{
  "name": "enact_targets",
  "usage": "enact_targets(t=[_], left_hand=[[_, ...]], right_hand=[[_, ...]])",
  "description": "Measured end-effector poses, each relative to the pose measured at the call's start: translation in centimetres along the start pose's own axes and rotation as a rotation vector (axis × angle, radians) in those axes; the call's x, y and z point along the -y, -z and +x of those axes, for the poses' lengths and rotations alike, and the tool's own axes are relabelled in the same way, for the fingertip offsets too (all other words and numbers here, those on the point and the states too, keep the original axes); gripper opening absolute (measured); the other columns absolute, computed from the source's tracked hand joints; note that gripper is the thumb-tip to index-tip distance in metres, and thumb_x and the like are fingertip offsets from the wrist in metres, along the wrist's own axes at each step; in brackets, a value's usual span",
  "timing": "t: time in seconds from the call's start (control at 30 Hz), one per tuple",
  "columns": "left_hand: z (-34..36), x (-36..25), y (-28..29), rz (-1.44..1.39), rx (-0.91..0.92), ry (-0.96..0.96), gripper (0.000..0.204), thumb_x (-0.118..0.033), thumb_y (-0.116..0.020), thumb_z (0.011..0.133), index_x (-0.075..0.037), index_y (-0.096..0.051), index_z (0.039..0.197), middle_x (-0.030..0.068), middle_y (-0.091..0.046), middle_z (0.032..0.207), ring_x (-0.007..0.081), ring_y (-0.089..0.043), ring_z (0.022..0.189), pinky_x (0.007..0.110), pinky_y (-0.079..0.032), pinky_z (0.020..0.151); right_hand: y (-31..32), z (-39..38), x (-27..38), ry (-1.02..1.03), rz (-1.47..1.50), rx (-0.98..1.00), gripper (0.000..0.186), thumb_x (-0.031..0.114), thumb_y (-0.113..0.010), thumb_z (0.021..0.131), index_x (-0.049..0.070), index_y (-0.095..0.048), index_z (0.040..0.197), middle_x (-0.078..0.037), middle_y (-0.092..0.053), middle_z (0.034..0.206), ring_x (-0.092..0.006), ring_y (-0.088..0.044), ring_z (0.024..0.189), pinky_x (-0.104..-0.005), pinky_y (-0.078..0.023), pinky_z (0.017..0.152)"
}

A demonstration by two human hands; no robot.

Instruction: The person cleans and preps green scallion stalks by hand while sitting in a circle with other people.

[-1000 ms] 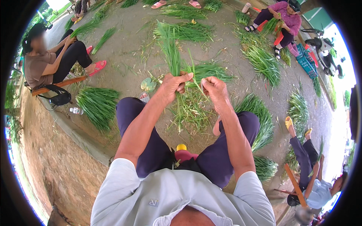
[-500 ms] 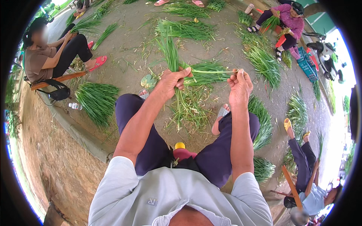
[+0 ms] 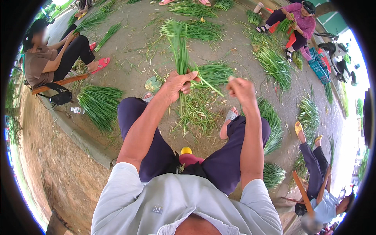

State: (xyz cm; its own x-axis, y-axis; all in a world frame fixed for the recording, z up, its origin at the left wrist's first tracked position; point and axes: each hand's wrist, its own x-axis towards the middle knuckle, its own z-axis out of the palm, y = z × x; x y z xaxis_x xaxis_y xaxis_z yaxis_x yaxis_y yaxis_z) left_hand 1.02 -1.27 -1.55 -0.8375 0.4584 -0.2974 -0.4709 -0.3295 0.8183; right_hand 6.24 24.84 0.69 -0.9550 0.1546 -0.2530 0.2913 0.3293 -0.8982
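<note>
My left hand (image 3: 181, 82) is closed round an upright bunch of long green leafy stalks (image 3: 181, 55). From beside that thumb a single pale-green stalk (image 3: 210, 87) slants down to the right. My right hand (image 3: 241, 89) is apart from that stalk, fingers curled, their tips blurred; what they hold, if anything, I cannot make out. Below my hands lies a heap of trimmed scraps (image 3: 197, 117), with a green pile (image 3: 211, 72) behind it.
Seated people work with greens at the left (image 3: 45, 62), upper right (image 3: 301, 23) and lower right (image 3: 325, 203). More piles (image 3: 100, 107) surround me on the pavement. A blue crate (image 3: 318, 65), parked scooter (image 3: 338, 58), plastic bottle (image 3: 77, 110) and kerb (image 3: 84, 139) edge the space.
My right hand pulled the single stalk out sideways to the right, then came away from it, moving slightly up and left; the stalk now droops. My left hand keeps its grip on the bunch.
</note>
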Motion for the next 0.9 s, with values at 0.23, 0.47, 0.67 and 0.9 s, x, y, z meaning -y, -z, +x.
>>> enact_targets(t=[0.23,0.47,0.67,0.9], left_hand=[[0.0,0.4,-1.0,0.208,0.062,0.068,0.02,-0.021,-0.073,0.089,-0.005,-0.061,0.091,0.0083,-0.07,0.082,0.0057,-0.041,0.043,0.024,-0.032,0.04],[0.1,1.2,-1.5,0.373,0.046,0.08,0.019,-0.022,-0.073,0.088,-0.006,-0.063,0.087,0.0046,-0.068,0.077,0.0062,-0.042,0.044,0.025,-0.034,0.041],[0.2,1.3,-1.3,0.292,-0.062,0.012,0.021,-0.023,-0.073,0.089,-0.005,-0.063,0.085,0.0009,-0.063,0.069,0.0055,-0.04,0.043,0.026,-0.034,0.042],[0.3,0.2,0.5,0.035,-0.164,-0.101,0.018,-0.019,-0.071,0.091,-0.005,-0.061,0.088,0.003,-0.065,0.076,0.0052,-0.038,0.043,0.025,-0.032,0.043]], right_hand=[[-3.9,-1.2,0.6,0.103,0.201,0.163,0.022,0.019,-0.067,0.092,-0.001,-0.068,0.102,-0.001,-0.065,0.08,-0.0088,-0.056,0.07,-0.0247,-0.044,0.062],[-5.6,-0.5,-0.2,0.134,0.217,0.199,0.017,0.013,-0.067,0.092,-0.003,-0.067,0.096,0.0,-0.06,0.073,-0.0062,-0.051,0.065,-0.0242,-0.04,0.057],[-6.0,-0.3,-0.3,0.046,0.389,-0.04,0.015,0.014,-0.064,0.094,-0.001,-0.066,0.094,-0.003,-0.065,0.079,-0.0099,-0.059,0.069,-0.0257,-0.049,0.066],[-2.5,0.9,-1.0,0.06,0.539,-0.345,0.013,0.012,-0.062,0.096,-0.001,-0.066,0.093,-0.005,-0.065,0.079,-0.01,-0.06,0.065,-0.0257,-0.054,0.06]])
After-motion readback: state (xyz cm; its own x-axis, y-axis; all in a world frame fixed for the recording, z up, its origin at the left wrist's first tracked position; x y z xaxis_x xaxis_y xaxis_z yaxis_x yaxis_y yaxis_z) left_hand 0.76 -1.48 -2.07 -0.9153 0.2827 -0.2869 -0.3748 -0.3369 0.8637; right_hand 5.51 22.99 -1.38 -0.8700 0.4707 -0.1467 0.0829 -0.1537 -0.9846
